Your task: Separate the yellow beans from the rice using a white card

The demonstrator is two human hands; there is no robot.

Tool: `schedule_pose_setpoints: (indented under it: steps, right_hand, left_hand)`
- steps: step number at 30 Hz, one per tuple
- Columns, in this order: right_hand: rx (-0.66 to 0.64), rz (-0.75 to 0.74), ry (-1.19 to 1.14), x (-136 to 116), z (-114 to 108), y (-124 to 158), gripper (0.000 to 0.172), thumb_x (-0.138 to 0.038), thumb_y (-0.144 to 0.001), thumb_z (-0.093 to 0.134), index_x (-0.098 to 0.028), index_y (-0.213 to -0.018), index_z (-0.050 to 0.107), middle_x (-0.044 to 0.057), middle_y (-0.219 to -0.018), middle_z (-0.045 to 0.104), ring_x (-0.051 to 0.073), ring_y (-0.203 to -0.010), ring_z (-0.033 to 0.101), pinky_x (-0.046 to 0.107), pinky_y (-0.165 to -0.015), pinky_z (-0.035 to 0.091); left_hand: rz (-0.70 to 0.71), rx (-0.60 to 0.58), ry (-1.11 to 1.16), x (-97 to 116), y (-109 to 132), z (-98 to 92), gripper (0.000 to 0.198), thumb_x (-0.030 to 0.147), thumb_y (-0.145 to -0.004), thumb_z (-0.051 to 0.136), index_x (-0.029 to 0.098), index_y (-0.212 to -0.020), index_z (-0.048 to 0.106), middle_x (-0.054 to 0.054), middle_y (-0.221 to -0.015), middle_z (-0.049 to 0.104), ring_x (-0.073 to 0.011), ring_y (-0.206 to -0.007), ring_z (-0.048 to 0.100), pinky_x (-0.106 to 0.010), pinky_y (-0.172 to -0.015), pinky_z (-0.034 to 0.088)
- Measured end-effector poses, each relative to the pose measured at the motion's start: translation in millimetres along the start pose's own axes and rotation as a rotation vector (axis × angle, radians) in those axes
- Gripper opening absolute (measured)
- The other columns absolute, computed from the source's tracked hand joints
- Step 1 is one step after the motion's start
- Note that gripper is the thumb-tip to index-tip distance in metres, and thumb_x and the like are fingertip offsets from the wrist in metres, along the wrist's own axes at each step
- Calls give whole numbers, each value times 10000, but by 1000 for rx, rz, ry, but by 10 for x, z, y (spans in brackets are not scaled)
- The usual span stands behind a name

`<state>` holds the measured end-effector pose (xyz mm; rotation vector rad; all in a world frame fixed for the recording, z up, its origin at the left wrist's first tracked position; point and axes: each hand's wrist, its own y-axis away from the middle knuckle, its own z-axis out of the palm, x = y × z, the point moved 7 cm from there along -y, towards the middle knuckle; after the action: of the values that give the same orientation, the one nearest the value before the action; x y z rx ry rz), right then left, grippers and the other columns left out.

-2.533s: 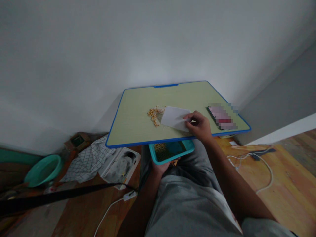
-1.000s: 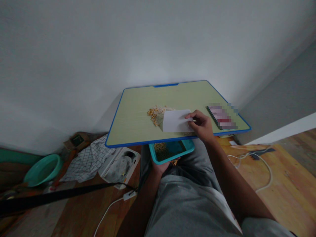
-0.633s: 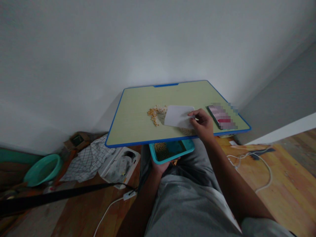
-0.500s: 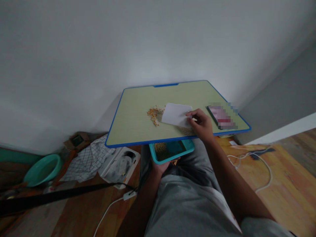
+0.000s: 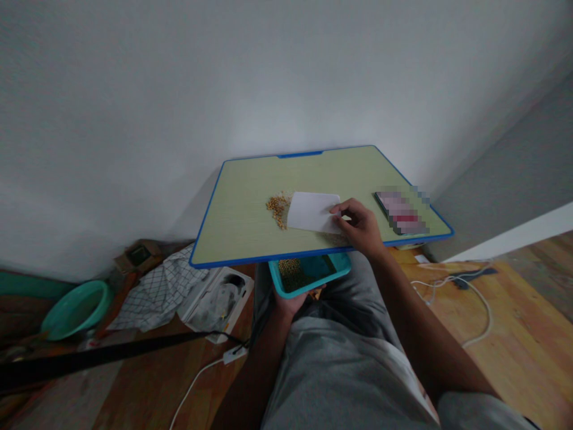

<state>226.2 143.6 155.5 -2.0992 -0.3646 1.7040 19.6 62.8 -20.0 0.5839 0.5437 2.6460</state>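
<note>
My right hand (image 5: 362, 228) pinches the right edge of a white card (image 5: 312, 212) lying on a light green table with a blue rim (image 5: 233, 261). A small heap of yellow beans (image 5: 277, 209) lies just left of the card, touching its edge. My left hand (image 5: 290, 301) grips a teal tray (image 5: 333, 270) from below, held just under the table's near edge. Several beans lie in the tray's left part. Most of my left hand's fingers are hidden under the tray.
A phone (image 5: 400, 213) lies on the table's right side. On the floor at left are a teal basin (image 5: 76, 309), a checked cloth (image 5: 154, 286) and a white box (image 5: 219, 301). A white cable (image 5: 465, 298) runs across the wooden floor at right.
My right hand swept the card toward the table's near edge, then back out; the card now sits further left against the bean heap. The tray and my left hand have stayed put.
</note>
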Motion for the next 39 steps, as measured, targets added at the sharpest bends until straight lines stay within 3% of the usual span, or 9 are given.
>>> schedule_pose_setpoints:
  steps: [3, 10, 17, 24, 27, 29, 34, 39]
  right_hand:
    - [-1, 7, -19, -9, -2, 3, 210, -418, -873, 833, -240, -973, 784, 62, -1006, 678, 204, -933, 663, 261, -658, 566]
    - [-4, 14, -42, -15, 9, -4, 248, -459, -878, 850, -234, -960, 788, 67, -1022, 688, 205, -941, 674, 270, -670, 573]
    - [-13, 9, -71, -10, 7, -2, 377, -595, -879, 867, -233, -951, 788, 72, -1018, 696, 209, -925, 686, 279, -665, 562]
    - [-137, 3, -61, -86, 72, -1, 275, -504, -876, 876, -248, -967, 832, 75, -996, 752, 221, -939, 705, 290, -677, 547]
    - [-186, 28, -113, -91, 94, 3, 239, -459, -858, 889, -253, -970, 842, 76, -1014, 778, 226, -948, 733, 291, -673, 563]
    - [-196, 32, -134, -94, 95, 3, 230, -442, -841, 904, -254, -961, 848, 75, -1010, 786, 227, -946, 740, 299, -687, 578]
    - [-190, 36, -144, -91, 89, 3, 251, -461, -818, 924, -253, -936, 849, 73, -990, 791, 220, -916, 738, 302, -688, 582]
    - [-21, 86, -162, 17, 10, -11, 302, -477, -798, 918, -243, -956, 811, 79, -1035, 790, 220, -941, 737, 301, -702, 584]
  left_hand:
    - [8, 6, -9, 13, 11, 1, 739, 593, -1108, 243, 226, -1126, 884, -196, -1471, 739, -445, -1677, 389, -909, -1266, 150]
    - [0, -25, -27, 4, -18, 8, 763, 620, -1097, 231, 224, -1115, 883, -175, -1347, 800, -415, -1437, 640, -872, -1269, 201]
    - [6, -8, -41, 10, 3, 30, 742, 603, -1101, 248, 222, -1114, 884, -172, -1349, 797, -416, -1338, 684, -899, -1264, 158]
    - [19, -30, -43, 10, 15, 2, 697, 582, -1106, 281, 216, -1173, 870, -205, -1457, 742, -437, -1447, 632, -838, -1133, 453]
    - [23, -57, -37, 18, 8, 1, 679, 593, -1098, 307, 209, -1221, 853, -225, -1520, 700, -466, -1480, 601, -832, -1053, 508]
    - [26, -67, -23, 25, 0, 5, 662, 603, -1089, 344, 201, -1238, 849, -241, -1547, 677, -484, -1529, 554, -871, -1098, 448]
    - [-1, -14, 9, 12, -8, -4, 733, 605, -1100, 269, 192, -1191, 869, -231, -1501, 710, -481, -1662, 392, -928, -1240, 150]
    - [-4, 3, 3, 2, 22, 34, 774, 605, -1104, 225, 199, -1125, 885, -200, -1377, 781, -418, -1654, 428, -841, -1318, 138]
